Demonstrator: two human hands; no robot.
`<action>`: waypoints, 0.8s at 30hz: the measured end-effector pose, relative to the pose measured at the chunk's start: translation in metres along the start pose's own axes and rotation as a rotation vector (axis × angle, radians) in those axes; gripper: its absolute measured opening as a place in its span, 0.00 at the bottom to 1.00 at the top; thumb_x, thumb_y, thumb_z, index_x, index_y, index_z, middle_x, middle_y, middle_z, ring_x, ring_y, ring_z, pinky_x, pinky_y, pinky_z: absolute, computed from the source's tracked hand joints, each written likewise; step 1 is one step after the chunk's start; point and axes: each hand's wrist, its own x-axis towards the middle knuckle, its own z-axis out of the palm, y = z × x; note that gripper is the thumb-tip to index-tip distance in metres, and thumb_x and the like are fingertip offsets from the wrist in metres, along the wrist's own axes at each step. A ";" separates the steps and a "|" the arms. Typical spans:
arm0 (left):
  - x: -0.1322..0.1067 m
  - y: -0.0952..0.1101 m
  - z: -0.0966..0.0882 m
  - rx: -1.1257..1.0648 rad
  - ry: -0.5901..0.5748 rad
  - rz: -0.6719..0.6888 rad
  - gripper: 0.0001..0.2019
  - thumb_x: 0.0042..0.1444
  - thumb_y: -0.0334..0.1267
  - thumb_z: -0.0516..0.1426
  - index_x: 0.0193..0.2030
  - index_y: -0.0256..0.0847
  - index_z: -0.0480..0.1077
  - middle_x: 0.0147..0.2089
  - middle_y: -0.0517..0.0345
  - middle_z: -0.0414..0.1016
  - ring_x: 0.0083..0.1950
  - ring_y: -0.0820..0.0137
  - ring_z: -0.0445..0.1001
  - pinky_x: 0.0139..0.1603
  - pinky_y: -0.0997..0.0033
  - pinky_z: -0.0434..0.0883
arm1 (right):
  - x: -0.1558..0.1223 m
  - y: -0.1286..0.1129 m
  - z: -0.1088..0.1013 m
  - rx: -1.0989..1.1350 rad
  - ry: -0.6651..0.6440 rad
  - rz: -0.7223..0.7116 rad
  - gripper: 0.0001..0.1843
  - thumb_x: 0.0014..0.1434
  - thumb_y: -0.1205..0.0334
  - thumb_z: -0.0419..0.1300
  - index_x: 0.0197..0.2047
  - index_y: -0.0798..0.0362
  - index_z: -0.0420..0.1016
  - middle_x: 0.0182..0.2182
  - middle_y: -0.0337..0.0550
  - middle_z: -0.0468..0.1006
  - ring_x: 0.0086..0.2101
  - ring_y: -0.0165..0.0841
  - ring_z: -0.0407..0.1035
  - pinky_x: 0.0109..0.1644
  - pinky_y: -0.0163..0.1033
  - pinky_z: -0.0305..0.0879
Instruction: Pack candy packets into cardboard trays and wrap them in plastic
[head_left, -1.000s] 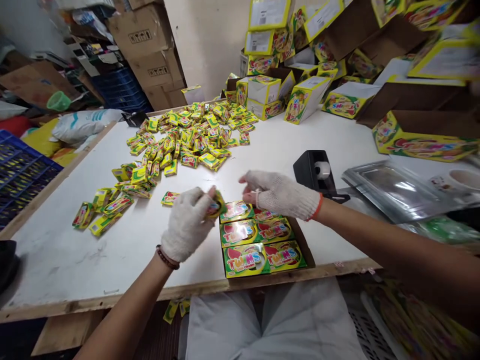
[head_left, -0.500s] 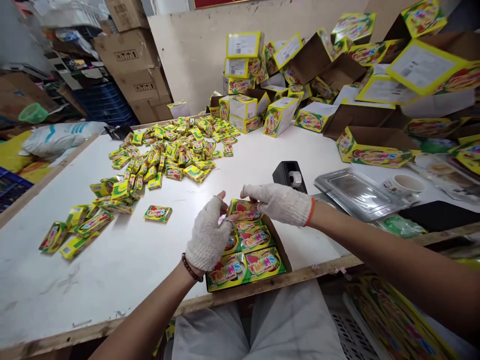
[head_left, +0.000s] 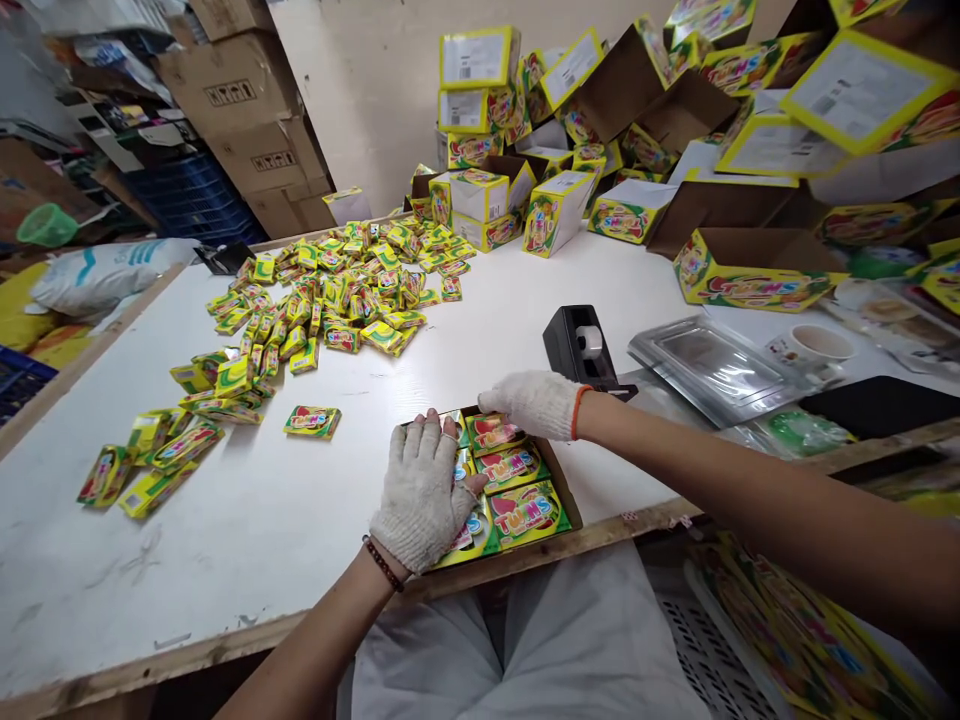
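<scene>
A shallow brown carton (head_left: 566, 497) at the table's front edge holds rows of yellow-green candy packs (head_left: 525, 511). My left hand (head_left: 424, 487), in a white knit glove, lies flat with fingers stretched over the carton's left side. Over the far corner of the carton, my gloved right hand (head_left: 531, 403) presses its fingers down on the top pack (head_left: 491, 433). Neither hand grips anything.
Several loose candy packs (head_left: 337, 290) lie heaped across the white table (head_left: 247, 510), one single pack (head_left: 311, 421) near the carton. A black tape dispenser (head_left: 581, 347) and clear plastic trays (head_left: 709, 365) sit right. Empty yellow display boxes (head_left: 742, 270) pile behind.
My left hand set down the pack it held and flattened over the carton's left side. My right hand lowered onto the far row. The view shifted slightly.
</scene>
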 end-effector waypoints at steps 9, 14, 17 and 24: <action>0.000 0.003 -0.003 -0.004 -0.015 -0.020 0.34 0.63 0.54 0.54 0.66 0.26 0.64 0.67 0.29 0.65 0.68 0.41 0.63 0.69 0.40 0.59 | -0.004 -0.017 0.023 -0.112 0.154 -0.009 0.15 0.66 0.70 0.51 0.51 0.59 0.75 0.48 0.58 0.77 0.49 0.45 0.73 0.47 0.45 0.70; 0.000 0.003 -0.002 -0.008 -0.020 -0.027 0.34 0.63 0.53 0.55 0.65 0.25 0.65 0.66 0.28 0.66 0.68 0.42 0.63 0.69 0.40 0.59 | -0.007 -0.035 0.030 -0.195 0.165 0.038 0.15 0.66 0.71 0.50 0.51 0.59 0.74 0.45 0.58 0.77 0.46 0.46 0.73 0.43 0.45 0.69; 0.000 0.003 -0.002 0.006 -0.016 -0.024 0.34 0.62 0.53 0.56 0.66 0.25 0.64 0.67 0.28 0.64 0.68 0.42 0.62 0.69 0.40 0.58 | -0.010 -0.044 0.035 -0.224 0.218 0.051 0.18 0.67 0.69 0.50 0.57 0.61 0.70 0.46 0.59 0.76 0.45 0.45 0.72 0.42 0.44 0.67; 0.000 0.004 -0.002 0.001 -0.026 -0.022 0.33 0.61 0.51 0.57 0.65 0.26 0.65 0.67 0.29 0.65 0.68 0.41 0.63 0.69 0.40 0.58 | -0.003 -0.058 0.047 -0.203 0.216 0.134 0.19 0.66 0.71 0.48 0.57 0.64 0.70 0.48 0.61 0.74 0.44 0.46 0.71 0.43 0.47 0.68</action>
